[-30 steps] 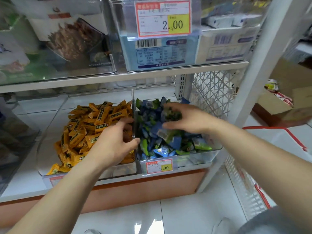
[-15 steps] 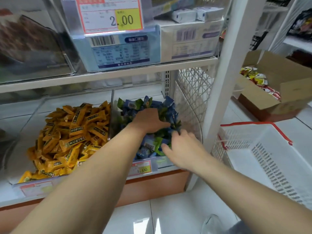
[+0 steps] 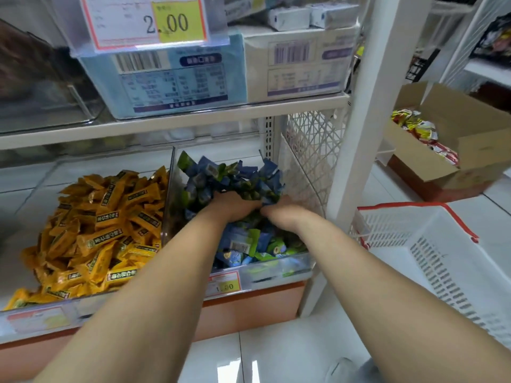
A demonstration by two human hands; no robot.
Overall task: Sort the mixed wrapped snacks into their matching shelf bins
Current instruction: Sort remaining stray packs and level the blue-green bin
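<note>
My hands are both down in the right-hand clear bin (image 3: 279, 268) on the lower shelf. My left hand (image 3: 235, 205) and my right hand (image 3: 286, 212) sit side by side, almost touching at the knuckles, with the fingers pushed in among the blue and green wrapped snacks (image 3: 235, 175). The wrappers cover my fingers, so I cannot tell whether either hand is gripping a piece or only pressing into the pile.

The blue and green snacks are heaped high toward the back of this bin and lower at its front wall. A small price tag reading 1.00 (image 3: 225, 284) is fixed below the bin's front edge, just beside my left forearm.

Just to the left, past a clear divider wall, the neighbouring bin (image 3: 83, 302) holds a heap of orange wrapped snacks (image 3: 110, 222), apart from both hands.

On the shelf above stand a pale blue carton (image 3: 171, 81) and a white carton (image 3: 298, 70), with a large 2.00 price tag (image 3: 149, 20) in front of the blue one.

To the right of the white shelf post (image 3: 356, 134), a white basket with a red rim (image 3: 442, 258) stands on the floor, and behind it an open cardboard box (image 3: 470, 139) holds red and yellow packets.
</note>
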